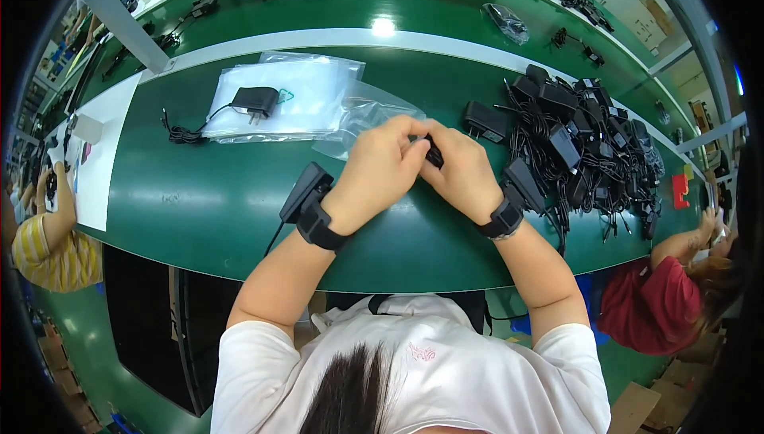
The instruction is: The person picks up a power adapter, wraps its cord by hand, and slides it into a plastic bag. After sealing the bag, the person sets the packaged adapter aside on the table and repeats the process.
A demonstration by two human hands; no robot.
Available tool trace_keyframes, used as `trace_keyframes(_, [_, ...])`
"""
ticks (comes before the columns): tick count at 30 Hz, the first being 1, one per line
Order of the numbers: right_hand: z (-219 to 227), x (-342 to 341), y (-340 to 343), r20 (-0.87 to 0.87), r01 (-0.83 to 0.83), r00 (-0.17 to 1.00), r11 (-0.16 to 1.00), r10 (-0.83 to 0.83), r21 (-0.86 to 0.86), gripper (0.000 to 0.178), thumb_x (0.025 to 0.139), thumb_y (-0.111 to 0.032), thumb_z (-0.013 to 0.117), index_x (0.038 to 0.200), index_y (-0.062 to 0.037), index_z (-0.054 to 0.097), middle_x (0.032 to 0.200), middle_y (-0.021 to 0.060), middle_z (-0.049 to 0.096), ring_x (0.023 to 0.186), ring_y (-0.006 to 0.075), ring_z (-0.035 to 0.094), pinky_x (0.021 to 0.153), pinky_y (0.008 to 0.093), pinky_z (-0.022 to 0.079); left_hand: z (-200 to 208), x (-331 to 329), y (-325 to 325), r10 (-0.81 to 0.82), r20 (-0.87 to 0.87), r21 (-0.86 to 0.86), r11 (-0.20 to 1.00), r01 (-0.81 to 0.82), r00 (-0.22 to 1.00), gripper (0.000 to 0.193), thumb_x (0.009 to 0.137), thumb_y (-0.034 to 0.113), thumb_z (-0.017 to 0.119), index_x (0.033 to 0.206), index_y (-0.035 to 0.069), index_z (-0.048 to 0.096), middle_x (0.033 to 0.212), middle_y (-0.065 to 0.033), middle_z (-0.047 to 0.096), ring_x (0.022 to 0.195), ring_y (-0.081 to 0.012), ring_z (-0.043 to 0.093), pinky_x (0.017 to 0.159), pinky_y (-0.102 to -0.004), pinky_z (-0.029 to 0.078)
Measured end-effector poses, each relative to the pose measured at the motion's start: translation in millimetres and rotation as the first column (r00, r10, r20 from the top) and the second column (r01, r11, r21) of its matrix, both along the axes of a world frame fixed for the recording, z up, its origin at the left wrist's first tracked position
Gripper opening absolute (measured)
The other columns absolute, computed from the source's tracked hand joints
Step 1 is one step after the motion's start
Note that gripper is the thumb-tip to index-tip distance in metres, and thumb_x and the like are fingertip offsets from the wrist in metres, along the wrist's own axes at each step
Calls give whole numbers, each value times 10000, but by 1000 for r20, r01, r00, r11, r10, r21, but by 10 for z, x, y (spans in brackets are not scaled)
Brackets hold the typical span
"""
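My left hand (376,168) and my right hand (461,173) meet over the middle of the green table, fingers curled in together. Between them shows part of a black cable (434,152), gripped at my right fingers with my left thumb against it; the rest is hidden. A clear plastic bag (372,105) spreads just beyond my left hand. Left of it, a black power adapter (255,101) with its cord lies on a stack of clear bags (318,88). Beyond my right hand lies another black adapter (484,120), beside a heap of corded adapters (569,144).
Past a pale ledge (318,38) runs a green surface (422,4) with scattered adapters and a bagged one (506,23). A white sheet (110,147) covers the table's left end. People sit at both sides, in a yellow striped top (56,251) and a red top (652,303).
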State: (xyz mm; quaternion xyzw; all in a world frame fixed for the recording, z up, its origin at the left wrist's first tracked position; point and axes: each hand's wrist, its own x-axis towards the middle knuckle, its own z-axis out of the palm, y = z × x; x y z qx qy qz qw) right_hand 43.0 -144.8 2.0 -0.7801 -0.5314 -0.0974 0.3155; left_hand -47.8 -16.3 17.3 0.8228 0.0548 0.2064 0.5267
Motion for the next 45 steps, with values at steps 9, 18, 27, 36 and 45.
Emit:
trace_keyframes(9, [204, 95, 145, -859, 354, 6, 803, 511, 480, 385, 867, -146, 537, 1217, 1, 470, 1013, 78, 597, 839, 131, 591, 724, 258, 487, 53, 29, -157, -55, 135, 112, 993, 40, 989, 238, 835, 54, 523, 1070, 75, 484, 774, -141, 590, 652, -325, 581, 585, -361, 455])
trace_keyframes(18, [37, 94, 163, 39, -133, 991, 921, 127, 366, 476, 698, -72, 673, 1133, -17, 487, 1023, 176, 592, 838, 317, 621, 669, 342, 511, 83, 57, -158, -136, 355, 326, 945, 14, 925, 59, 788, -13, 546, 818, 29, 574, 754, -109, 593, 637, -241, 589, 583, -300, 458])
trace_keyframes(27, [89, 255, 173, 116, -23, 993, 903, -30, 429, 417, 701, -95, 683, 1071, -20, 506, 924, 161, 612, 785, 305, 617, 671, 350, 509, 161, 122, -172, 81, 449, 12, 995, -97, 890, 83, 809, -47, 516, 797, 34, 532, 718, -84, 571, 591, -131, 541, 543, -231, 427])
trace_keyframes(36, [3, 293, 112, 174, -218, 967, 957, 185, 191, 383, 684, -15, 673, 1048, -16, 553, 1046, 155, 599, 909, 292, 611, 770, 324, 492, 157, 151, -212, 28, 487, 130, 986, -104, 873, 92, 754, -44, 522, 758, 47, 512, 632, -70, 543, 570, -182, 540, 522, -273, 437])
trace_keyframes(45, [265, 235, 87, 279, -360, 908, 922, 311, 143, 384, 663, -16, 676, 1009, -3, 509, 977, 152, 586, 805, 307, 599, 681, 349, 504, 255, 92, -198, 156, 504, -280, 960, -10, 849, 131, 861, -3, 523, 814, 70, 424, 592, 34, 468, 503, -9, 402, 456, -168, 331])
